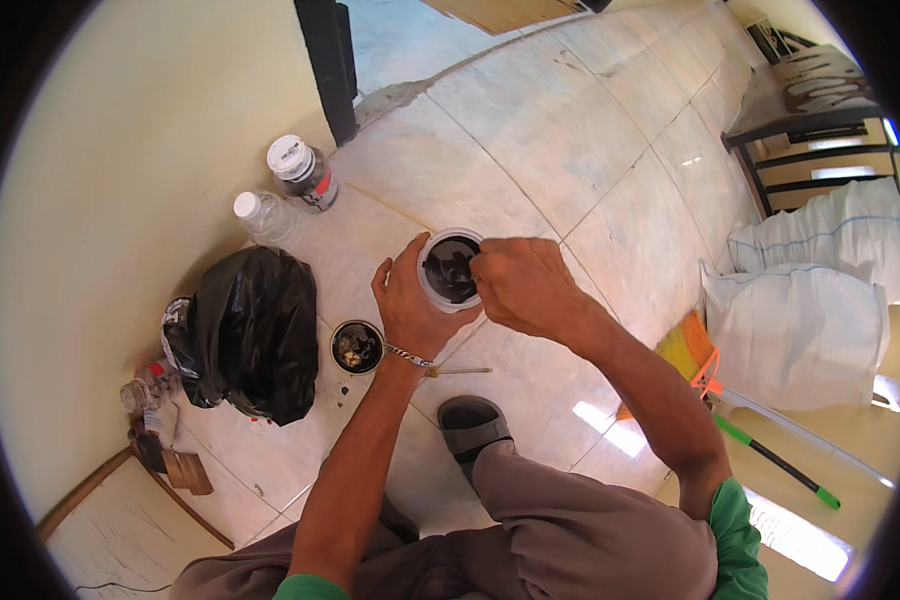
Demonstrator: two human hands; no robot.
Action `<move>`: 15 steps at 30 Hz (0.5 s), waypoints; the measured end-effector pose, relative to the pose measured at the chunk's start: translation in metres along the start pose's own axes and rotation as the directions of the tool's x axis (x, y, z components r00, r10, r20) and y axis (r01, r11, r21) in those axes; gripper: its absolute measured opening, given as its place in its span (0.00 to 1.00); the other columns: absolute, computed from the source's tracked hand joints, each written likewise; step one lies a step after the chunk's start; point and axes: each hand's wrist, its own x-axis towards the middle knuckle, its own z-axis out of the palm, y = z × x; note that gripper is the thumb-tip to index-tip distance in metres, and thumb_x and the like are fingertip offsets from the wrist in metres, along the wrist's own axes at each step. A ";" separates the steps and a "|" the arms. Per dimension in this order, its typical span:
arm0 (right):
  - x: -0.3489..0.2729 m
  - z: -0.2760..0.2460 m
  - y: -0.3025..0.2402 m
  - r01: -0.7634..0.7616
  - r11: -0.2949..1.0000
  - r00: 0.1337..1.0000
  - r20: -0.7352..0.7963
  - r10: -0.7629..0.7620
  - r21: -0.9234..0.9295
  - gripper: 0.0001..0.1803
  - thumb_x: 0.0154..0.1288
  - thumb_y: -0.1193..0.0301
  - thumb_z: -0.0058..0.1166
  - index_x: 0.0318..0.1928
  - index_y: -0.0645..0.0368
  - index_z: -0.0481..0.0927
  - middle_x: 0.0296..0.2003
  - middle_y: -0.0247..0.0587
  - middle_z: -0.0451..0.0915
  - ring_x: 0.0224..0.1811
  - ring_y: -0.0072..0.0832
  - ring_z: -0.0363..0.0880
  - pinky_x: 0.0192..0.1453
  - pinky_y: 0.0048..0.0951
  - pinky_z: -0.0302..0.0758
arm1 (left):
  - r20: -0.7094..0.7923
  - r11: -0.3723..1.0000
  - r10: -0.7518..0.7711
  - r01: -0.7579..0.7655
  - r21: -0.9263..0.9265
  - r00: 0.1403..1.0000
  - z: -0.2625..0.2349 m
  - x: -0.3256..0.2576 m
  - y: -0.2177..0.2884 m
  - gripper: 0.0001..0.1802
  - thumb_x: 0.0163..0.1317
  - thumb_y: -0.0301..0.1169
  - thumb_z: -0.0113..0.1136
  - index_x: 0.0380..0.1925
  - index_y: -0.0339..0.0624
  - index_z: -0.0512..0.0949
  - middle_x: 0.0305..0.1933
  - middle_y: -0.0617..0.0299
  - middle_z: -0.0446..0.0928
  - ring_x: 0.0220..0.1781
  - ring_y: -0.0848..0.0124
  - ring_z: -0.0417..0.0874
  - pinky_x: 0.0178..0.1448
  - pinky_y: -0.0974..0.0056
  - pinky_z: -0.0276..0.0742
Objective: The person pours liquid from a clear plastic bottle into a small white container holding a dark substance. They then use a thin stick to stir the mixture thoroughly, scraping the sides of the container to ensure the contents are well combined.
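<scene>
My left hand (412,295) is wrapped around the side of a white-rimmed plastic tub (451,231) that holds glossy black liquid (447,268). Over the tub's right rim, my right hand (530,285) is closed, its fingertips at the liquid's edge. Whatever those fingers grip is hidden behind the knuckles. Just left of my left wrist, an open round tin (357,322) with dark, lumpy contents stands on the tiles. A thin stick-like tool (465,371) lies on the floor beside the wrist.
Along the left wall are a white-lidded dark jar (310,180), a clear bottle (267,217), a black plastic bag (258,335) and a flat brown tool (187,472). At right are a broom (692,345), a green-ended pole (778,462), white sacks (800,335) and black-framed furniture (820,150).
</scene>
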 end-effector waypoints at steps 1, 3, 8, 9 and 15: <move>0.004 0.001 0.002 -0.004 0.997 1.000 -0.028 0.002 -0.082 0.04 0.62 0.75 0.60 0.31 0.60 0.85 0.27 0.43 0.80 0.30 0.44 0.84 0.33 0.43 0.78 | 0.003 1.000 -0.004 0.004 -0.002 1.000 -0.001 0.000 0.001 0.63 0.33 0.47 0.91 0.71 0.41 0.67 0.66 0.57 0.78 0.66 0.62 0.80 0.77 0.46 0.58; 0.009 0.004 0.006 -0.009 0.992 0.992 -0.128 -0.007 -0.123 0.05 0.62 0.75 0.60 0.29 0.60 0.84 0.28 0.43 0.80 0.30 0.45 0.83 0.33 0.43 0.78 | -0.001 1.000 0.006 -0.006 -0.009 1.000 0.000 0.001 0.003 0.63 0.32 0.47 0.91 0.71 0.41 0.67 0.66 0.57 0.78 0.65 0.61 0.81 0.77 0.45 0.59; 0.004 0.013 0.005 0.041 0.991 0.994 -0.109 -0.027 0.127 0.07 0.62 0.74 0.60 0.26 0.60 0.83 0.27 0.43 0.80 0.29 0.43 0.83 0.33 0.44 0.78 | -0.033 0.998 0.056 -0.057 -0.012 0.998 0.001 0.002 0.003 0.64 0.31 0.47 0.92 0.71 0.41 0.67 0.65 0.56 0.79 0.64 0.60 0.81 0.76 0.45 0.61; 0.003 0.009 0.006 0.011 0.998 0.997 -0.082 -0.006 0.066 0.07 0.62 0.74 0.60 0.26 0.60 0.83 0.27 0.43 0.79 0.29 0.43 0.83 0.32 0.44 0.78 | -0.032 0.999 0.047 -0.047 -0.009 0.998 0.000 0.002 0.002 0.64 0.31 0.47 0.92 0.71 0.41 0.67 0.65 0.56 0.78 0.65 0.60 0.81 0.76 0.45 0.60; 0.009 0.008 0.016 -0.021 1.000 0.984 -0.179 0.021 0.002 0.08 0.62 0.71 0.61 0.27 0.60 0.84 0.28 0.43 0.80 0.31 0.43 0.84 0.34 0.44 0.79 | -0.015 0.999 0.047 -0.047 -0.005 0.999 0.000 0.002 0.006 0.64 0.31 0.46 0.92 0.71 0.39 0.67 0.65 0.54 0.80 0.66 0.55 0.79 0.73 0.47 0.64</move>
